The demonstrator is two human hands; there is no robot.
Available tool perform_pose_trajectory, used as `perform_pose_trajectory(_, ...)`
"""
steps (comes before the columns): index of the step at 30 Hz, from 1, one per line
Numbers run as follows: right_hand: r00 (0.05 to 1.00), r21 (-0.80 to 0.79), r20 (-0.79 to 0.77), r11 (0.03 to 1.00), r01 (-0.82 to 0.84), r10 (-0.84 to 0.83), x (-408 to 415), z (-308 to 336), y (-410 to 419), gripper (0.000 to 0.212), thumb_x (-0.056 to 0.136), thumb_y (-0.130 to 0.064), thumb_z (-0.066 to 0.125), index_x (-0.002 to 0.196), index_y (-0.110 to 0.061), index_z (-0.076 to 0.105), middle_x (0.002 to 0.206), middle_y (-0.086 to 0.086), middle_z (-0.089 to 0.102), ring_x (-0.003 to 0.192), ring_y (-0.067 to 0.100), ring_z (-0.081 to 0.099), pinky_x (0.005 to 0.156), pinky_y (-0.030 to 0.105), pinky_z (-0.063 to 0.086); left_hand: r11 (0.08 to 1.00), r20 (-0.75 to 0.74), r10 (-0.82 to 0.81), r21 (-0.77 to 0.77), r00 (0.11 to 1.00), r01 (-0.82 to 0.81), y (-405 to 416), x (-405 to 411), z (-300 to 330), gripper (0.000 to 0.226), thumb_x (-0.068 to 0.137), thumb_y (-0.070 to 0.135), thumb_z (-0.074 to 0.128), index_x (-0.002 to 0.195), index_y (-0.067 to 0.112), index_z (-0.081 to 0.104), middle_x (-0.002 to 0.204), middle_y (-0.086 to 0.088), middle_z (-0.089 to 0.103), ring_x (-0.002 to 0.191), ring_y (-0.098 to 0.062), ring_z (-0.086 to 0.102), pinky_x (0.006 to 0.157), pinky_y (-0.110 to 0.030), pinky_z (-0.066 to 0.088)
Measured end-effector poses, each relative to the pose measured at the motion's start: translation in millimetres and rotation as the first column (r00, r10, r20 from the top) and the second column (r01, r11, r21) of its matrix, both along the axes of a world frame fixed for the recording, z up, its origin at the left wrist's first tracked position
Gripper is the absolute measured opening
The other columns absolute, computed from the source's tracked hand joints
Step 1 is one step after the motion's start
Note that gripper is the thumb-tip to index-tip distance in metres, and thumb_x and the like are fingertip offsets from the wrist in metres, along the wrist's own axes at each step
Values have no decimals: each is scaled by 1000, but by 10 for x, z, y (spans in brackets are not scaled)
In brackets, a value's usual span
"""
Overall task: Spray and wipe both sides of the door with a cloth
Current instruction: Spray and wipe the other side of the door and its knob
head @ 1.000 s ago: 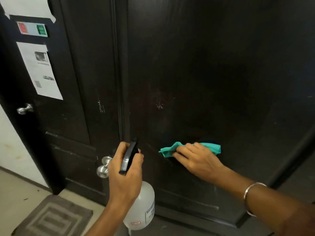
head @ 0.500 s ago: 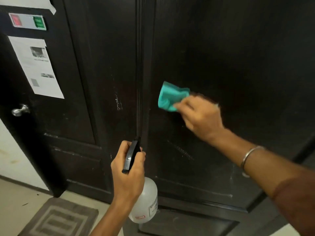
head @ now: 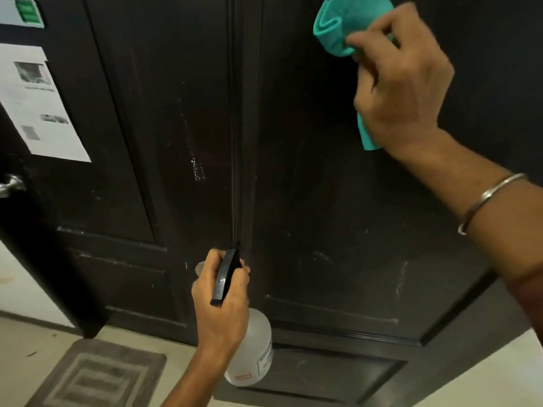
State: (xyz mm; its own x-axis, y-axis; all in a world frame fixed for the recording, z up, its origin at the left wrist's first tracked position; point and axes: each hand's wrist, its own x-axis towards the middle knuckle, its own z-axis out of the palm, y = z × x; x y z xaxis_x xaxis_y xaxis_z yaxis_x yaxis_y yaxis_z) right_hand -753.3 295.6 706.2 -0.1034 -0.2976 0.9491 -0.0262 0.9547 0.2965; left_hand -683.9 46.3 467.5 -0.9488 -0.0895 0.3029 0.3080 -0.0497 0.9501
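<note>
Right hand (head: pixel 402 83) gripping teal cloth (head: pixel 338 27) against door (head: pixel 308 171), left hand (head: pixel 220 306) clutching spray bottle (head: pixel 252 356) lower down

bare door panel (head: pixel 308 171) between hands

Beside the right hand (head: pixel 402 83) gripping a soft teal cloth (head: pixel 332 27), the dark wooden door (head: pixel 308 186) looks faintly glossy, scuffed white. The left hand (head: pixel 220 306) holds a translucent frosted plastic spray bottle (head: pixel 255 353).
</note>
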Motion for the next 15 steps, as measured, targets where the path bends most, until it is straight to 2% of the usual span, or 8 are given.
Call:
perform_pose_trajectory(1,1000,-28,-10,1000,-12,12,-55,-40,-86,24,107,-23,52,119,-13,71,114,12,67,100,23,64,83,21,45,1000,-2,10,1,1000,-10,6,4,-3,26,100,0,57,83,19,62,64,3,58,53,-12,51,48,-31,45)
perform_pose_trajectory(3,996,-17,53,998,-67,68,-106,-367,-237,27,107,-23,53,123,-11,70,116,12,67,100,26,64,85,26,49,999,-19,33,-6,999,-33,23,3,-17,24,100,5,58,84,22,62,66,1,59,54,-16,52,49,-34,46)
perform_pose_trajectory(6,939,156,308,966,-206,151,-111,-1238,-331,24,106,-18,57,124,-10,71,115,13,69,93,30,65,76,42,54,999,-23,52,-8,998,-52,25,-6,-41,18,99,6,59,87,18,61,69,-5,59,56,-20,52,49,-40,44)
perform_pose_trajectory(8,864,319,494,905,-282,95,-87,-1827,-302,26,104,-12,58,127,-11,69,117,12,68,93,30,64,72,42,51,997,-7,76,-8,997,-76,1,10,-48,21,100,-1,58,87,16,61,69,-5,58,56,-20,51,49,-41,43)
perform_pose_trajectory(10,781,472,623,816,-333,-42,-51,-2140,-244,34,100,-11,59,134,-12,64,125,11,65,100,29,62,75,40,48,996,-17,92,-10,996,-92,-43,41,-33,23,100,-1,58,88,19,61,70,-5,58,56,-21,52,49,-40,44)
perform_pose_trajectory(11,760,522,646,771,-365,-77,-55,-2129,-215,37,99,-12,60,136,-13,62,127,11,63,103,28,61,76,40,47,995,-24,100,-11,995,-101,-69,60,-22,23,100,-1,58,89,19,61,70,-5,59,56,-24,53,49,-40,45)
perform_pose_trajectory(13,788,571,613,726,-383,-66,-106,-1865,-195,33,100,-15,57,133,-16,65,125,9,65,99,28,61,73,40,46,994,-23,111,-9,994,-111,-136,91,-11,21,99,-2,58,89,17,61,69,-7,59,55,-29,51,49,-43,44)
perform_pose_trajectory(15,883,519,467,795,-315,45,-218,-1397,-270,26,105,-16,55,127,-17,70,117,9,69,88,29,62,67,40,44,993,-10,114,-11,993,-114,-216,95,-11,22,99,-1,57,86,16,59,66,-7,57,54,-26,49,48,-41,42)
